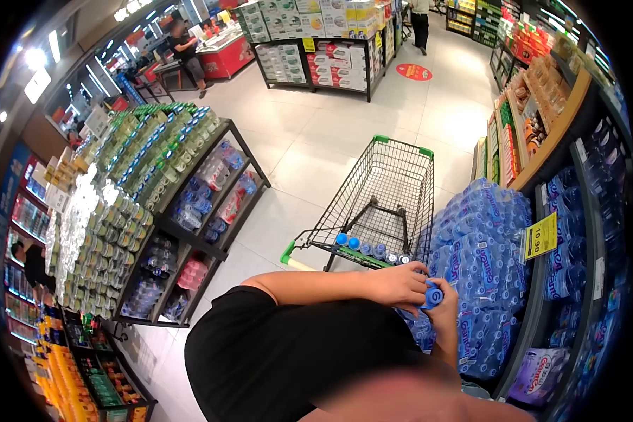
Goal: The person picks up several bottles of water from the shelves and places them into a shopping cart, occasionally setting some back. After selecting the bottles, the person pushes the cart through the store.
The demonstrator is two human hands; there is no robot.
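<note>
In the head view, a bottle with a blue cap [433, 295] is held between my two hands, close to my body. My left hand [399, 283] reaches across from the left with its fingers curled against the bottle's top. My right hand [445, 314] grips the same bottle from the right; most of its body is hidden. Just ahead stands a wire shopping cart [401, 163] with green corners. Several bottles with blue and white caps [367, 249] line its near end. Right beside my hands rises a stack of blue shrink-wrapped bottle packs [482, 246].
Shelves with a yellow price tag [541, 235] run along the right. To the left is a display rack [221, 190] stacked with bottles and cans. Boxes fill a stand [316, 63] ahead. A person [184, 50] stands far left, another [420, 24] further off on the tiled floor [330, 119].
</note>
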